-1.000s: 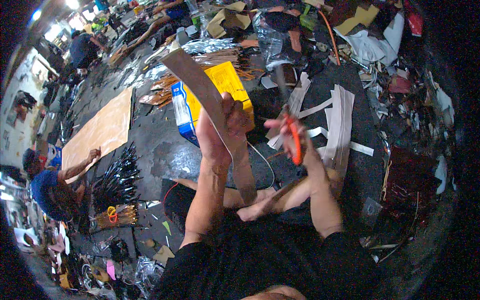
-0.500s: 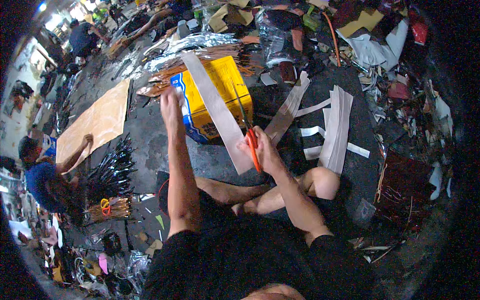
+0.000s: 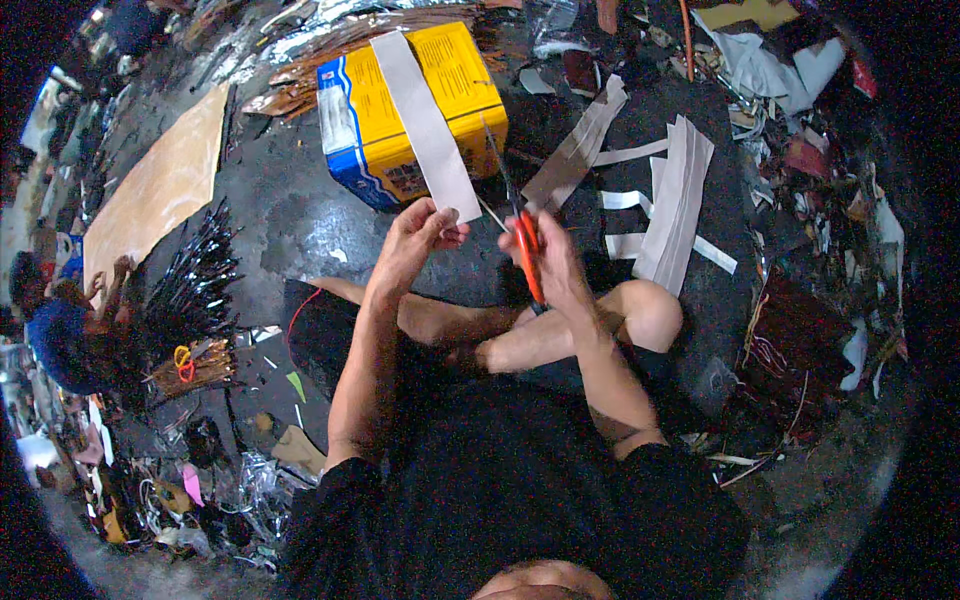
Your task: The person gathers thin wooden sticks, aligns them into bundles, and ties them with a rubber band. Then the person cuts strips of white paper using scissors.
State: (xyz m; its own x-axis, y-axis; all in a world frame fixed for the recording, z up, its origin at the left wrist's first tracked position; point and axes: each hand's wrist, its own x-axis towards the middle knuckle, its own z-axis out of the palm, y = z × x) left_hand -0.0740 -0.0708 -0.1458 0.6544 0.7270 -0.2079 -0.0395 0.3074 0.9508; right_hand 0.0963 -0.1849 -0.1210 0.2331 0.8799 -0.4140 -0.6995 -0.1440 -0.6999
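A pale greyish strip [image 3: 420, 120] of flat sheet material lies across the top of a yellow and blue box [image 3: 360, 105] and hangs over its near side. My left hand [image 3: 412, 245] pinches the near end of this strip between thumb and fingers. Just to its right, my right hand [image 3: 550, 265], a little blurred, grips scissors [image 3: 528, 245] by their orange handles. The scissors' dark blades point away from me, along the box's right side. Whether the blades are apart is hard to make out.
Right of the box lie a bundle of strips [image 3: 580, 145] and a stack of long pale strips [image 3: 676, 205] with white pieces beneath. At left, a person [image 3: 65, 340] reaches over a tan sheet [image 3: 165, 190] beside dark thin strips [image 3: 195, 275]. Scraps [image 3: 200, 500] litter the lower left.
My left hand has come from the box's far left side to the strip's near end. My right hand has let go of the strip and keeps the scissors. The view has shifted.
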